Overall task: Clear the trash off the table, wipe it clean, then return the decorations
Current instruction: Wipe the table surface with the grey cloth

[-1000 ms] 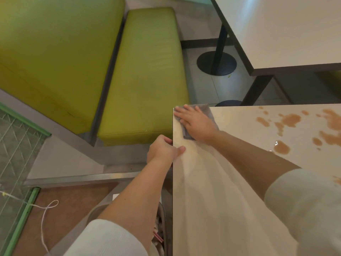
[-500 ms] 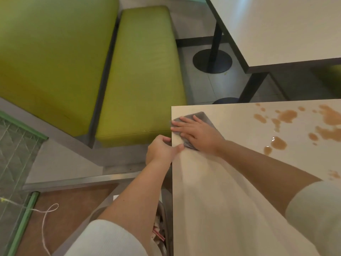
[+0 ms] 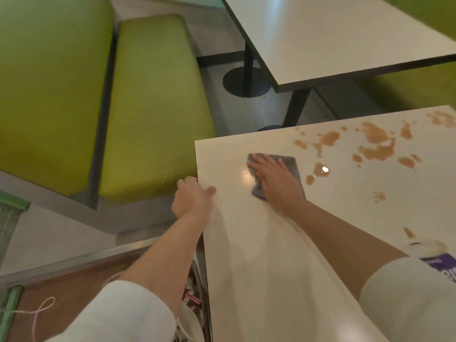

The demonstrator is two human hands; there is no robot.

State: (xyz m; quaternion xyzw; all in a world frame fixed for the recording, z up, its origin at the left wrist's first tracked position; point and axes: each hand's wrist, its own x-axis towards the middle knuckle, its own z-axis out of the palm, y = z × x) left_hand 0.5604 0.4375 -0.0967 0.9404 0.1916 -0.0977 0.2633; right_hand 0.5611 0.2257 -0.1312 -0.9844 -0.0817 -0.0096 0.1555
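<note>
My right hand (image 3: 277, 178) lies flat with straight fingers on a grey cloth (image 3: 290, 164), pressing it onto the white table (image 3: 271, 267) a little in from the far left corner. My left hand (image 3: 193, 197) grips the table's left edge, thumb on top, fingers curled under. Several brown liquid puddles (image 3: 376, 146) spread over the table to the right of the cloth. The stretch near me looks wiped and streaked.
A bin with trash (image 3: 195, 299) stands below the table's left edge, partly hidden by my left arm. A green bench (image 3: 153, 107) sits to the left. Another white table (image 3: 333, 33) stands beyond. A purple-labelled item (image 3: 441, 264) shows at the right edge.
My right hand has slid the cloth from the far left corner to the right, toward the brown puddles. My left hand keeps its grip on the table edge.
</note>
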